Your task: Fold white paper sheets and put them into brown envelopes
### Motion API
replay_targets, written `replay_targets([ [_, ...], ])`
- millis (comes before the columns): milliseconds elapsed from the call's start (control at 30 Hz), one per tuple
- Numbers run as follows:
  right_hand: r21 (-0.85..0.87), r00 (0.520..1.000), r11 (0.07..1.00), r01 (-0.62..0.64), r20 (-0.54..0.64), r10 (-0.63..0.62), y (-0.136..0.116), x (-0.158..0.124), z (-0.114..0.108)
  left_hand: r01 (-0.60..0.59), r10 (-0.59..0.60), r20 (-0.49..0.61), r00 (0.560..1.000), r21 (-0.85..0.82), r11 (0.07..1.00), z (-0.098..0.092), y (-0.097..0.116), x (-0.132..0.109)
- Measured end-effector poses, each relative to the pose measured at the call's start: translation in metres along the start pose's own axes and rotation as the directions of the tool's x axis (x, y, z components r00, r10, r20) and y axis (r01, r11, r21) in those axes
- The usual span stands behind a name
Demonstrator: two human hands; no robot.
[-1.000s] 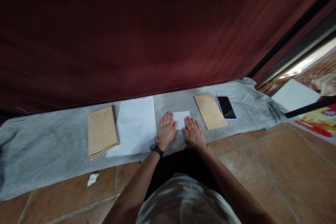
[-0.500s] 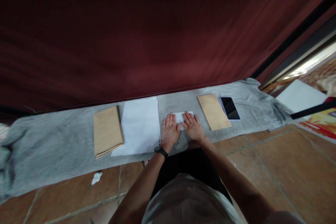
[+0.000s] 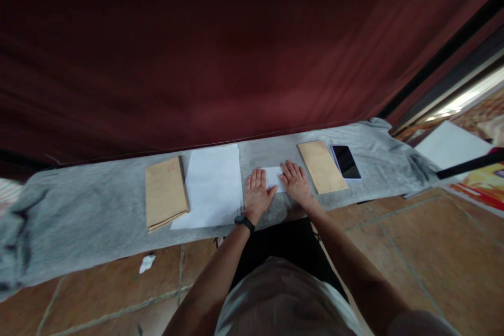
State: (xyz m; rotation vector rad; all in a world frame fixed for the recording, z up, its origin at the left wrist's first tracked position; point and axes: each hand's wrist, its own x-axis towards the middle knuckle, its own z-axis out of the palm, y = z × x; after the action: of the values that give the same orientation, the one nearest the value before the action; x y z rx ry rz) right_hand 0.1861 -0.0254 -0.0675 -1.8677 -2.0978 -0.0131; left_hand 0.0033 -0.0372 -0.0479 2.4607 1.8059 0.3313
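Note:
A small folded piece of white paper (image 3: 273,175) lies on the grey cloth between my hands. My left hand (image 3: 257,192) rests flat over its left end, fingers stretched forward. On its right end lies my right hand (image 3: 295,182), flat with the fingers slightly spread. Left of my left hand is a stack of white sheets (image 3: 214,186). Beyond that sits a pile of brown envelopes (image 3: 166,191), its edge touching the sheets. A single brown envelope (image 3: 323,167) lies just right of my right hand.
The grey cloth (image 3: 90,210) covers a long narrow surface against a dark red curtain-like backdrop (image 3: 244,63). A phone (image 3: 346,161) lies at the right. Crumpled white paper (image 3: 147,263) is on the tiled floor (image 3: 118,289). A white panel (image 3: 452,144) stands at the far right.
My right hand has slid a little to the right, widening the gap between my hands, so more of the folded paper shows. The view has shifted slightly.

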Motion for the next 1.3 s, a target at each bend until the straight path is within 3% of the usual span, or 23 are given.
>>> replay_targets([
  [100, -0.003, 0.999, 1.0, -0.016, -0.028, 0.016, -0.007, -0.012, -0.004, 0.002, -0.002, 0.001, 1.0, 0.004, 1.0, 0.001, 0.0, 0.0],
  [267, 0.01, 0.991, 0.991, 0.131, 0.004, -0.131, -0.015, -0.052, -0.009, 0.004, -0.004, 0.014, 1.0, 0.005, 1.0, 0.002, 0.0, 0.001],
  [367, 0.003, 0.993, 0.994, 0.113, -0.018, -0.112, -0.015, -0.069, -0.01, 0.007, -0.007, 0.013, 1.0, -0.001, 1.0, 0.003, 0.001, 0.001],
  [633, -0.012, 0.995, 0.998, 0.064, -0.076, -0.064, -0.017, -0.073, -0.006, -0.011, 0.01, -0.027, 1.0, -0.019, 1.0, -0.001, 0.0, 0.0],
  [733, -0.007, 0.995, 0.998, 0.064, -0.081, -0.064, -0.017, -0.074, -0.007, -0.129, 0.129, -0.017, 0.992, -0.057, 0.99, -0.003, 0.009, -0.009],
  [867, -0.009, 0.996, 0.997, 0.074, -0.053, -0.074, -0.016, -0.075, -0.008, -0.306, 0.311, 0.028, 0.95, -0.122, 0.944, -0.001, 0.029, -0.027],
  [1000, -0.011, 0.997, 0.998, 0.061, -0.038, -0.061, -0.017, -0.075, -0.008, -0.262, 0.269, 0.055, 0.962, -0.113, 0.959, 0.001, 0.03, -0.034],
  [1200, 0.012, 0.997, 0.999, 0.033, -0.069, -0.032, -0.021, -0.073, -0.011, -0.148, 0.152, 0.069, 0.986, -0.066, 0.987, -0.005, -0.002, -0.023],
  [1300, 0.021, 0.997, 0.999, 0.03, -0.067, -0.028, -0.022, -0.072, -0.012, -0.049, 0.052, 0.075, 0.996, -0.031, 0.998, -0.009, -0.006, -0.015],
])
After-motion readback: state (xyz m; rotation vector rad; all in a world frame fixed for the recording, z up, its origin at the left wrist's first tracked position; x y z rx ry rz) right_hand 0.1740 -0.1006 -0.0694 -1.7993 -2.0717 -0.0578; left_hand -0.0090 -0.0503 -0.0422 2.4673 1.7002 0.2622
